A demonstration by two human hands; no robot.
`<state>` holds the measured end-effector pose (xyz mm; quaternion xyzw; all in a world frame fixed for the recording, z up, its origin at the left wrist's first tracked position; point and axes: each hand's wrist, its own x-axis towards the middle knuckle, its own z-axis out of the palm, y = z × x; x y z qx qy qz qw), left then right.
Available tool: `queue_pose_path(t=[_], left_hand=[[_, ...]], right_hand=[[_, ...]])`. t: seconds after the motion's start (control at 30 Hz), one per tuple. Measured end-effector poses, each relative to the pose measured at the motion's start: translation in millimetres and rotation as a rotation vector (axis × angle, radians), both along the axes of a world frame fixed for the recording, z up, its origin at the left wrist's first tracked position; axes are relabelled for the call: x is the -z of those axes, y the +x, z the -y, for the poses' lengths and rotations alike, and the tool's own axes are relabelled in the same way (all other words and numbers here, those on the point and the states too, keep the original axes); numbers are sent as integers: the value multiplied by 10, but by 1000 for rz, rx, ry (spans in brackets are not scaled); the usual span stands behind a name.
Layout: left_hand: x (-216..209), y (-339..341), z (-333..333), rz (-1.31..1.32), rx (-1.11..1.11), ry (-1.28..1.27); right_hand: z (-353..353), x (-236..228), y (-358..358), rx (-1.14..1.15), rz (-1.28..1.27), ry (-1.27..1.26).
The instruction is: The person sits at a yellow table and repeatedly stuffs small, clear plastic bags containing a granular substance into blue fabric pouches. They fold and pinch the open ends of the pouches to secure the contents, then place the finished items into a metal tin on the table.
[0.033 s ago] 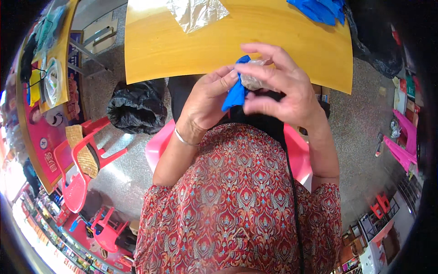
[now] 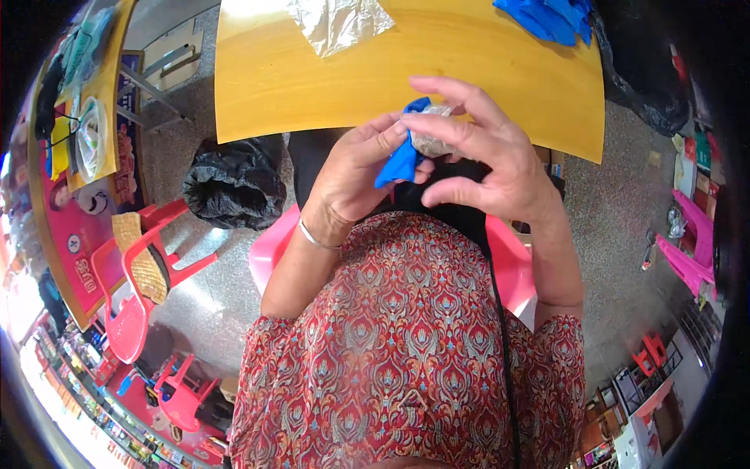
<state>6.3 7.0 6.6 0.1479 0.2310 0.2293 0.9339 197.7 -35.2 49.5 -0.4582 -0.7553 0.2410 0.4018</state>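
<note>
My left hand (image 2: 362,160) pinches a strip of thin blue material (image 2: 403,162), cloth or plastic, between thumb and fingers. Against the blue piece sits a small clear plastic bundle (image 2: 433,134), greyish-brown inside; its contents are not clear. My right hand (image 2: 500,152) curves around the far side of this bundle with thumb and fingers spread apart. The right index fingertip comes close to the left thumb, over the top of the blue piece; whether it touches is hard to see. Both hands are raised just off the near edge of the yellow table (image 2: 406,86).
A crumpled clear plastic sheet (image 2: 337,23) and a heap of blue material (image 2: 547,17) lie on the table. An open black bag (image 2: 234,184) stands on the floor at left; another black bag (image 2: 644,78) hangs at right. A red chair (image 2: 129,324) is at far left.
My right hand's fingers and thumb have spread slightly wider, and the thumb has dropped away from the bundle. The blue piece's lower end has swung a little left.
</note>
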Motion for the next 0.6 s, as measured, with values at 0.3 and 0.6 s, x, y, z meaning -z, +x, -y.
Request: queue_pose_path(t=[0.3, 0.6], left_hand=[[-18, -6, 57, -279, 76, 308], [-39, 50, 243, -516, -131, 727]], right_hand=[[-87, 149, 114, 66, -53, -171], [-186, 394, 23, 259, -363, -477]])
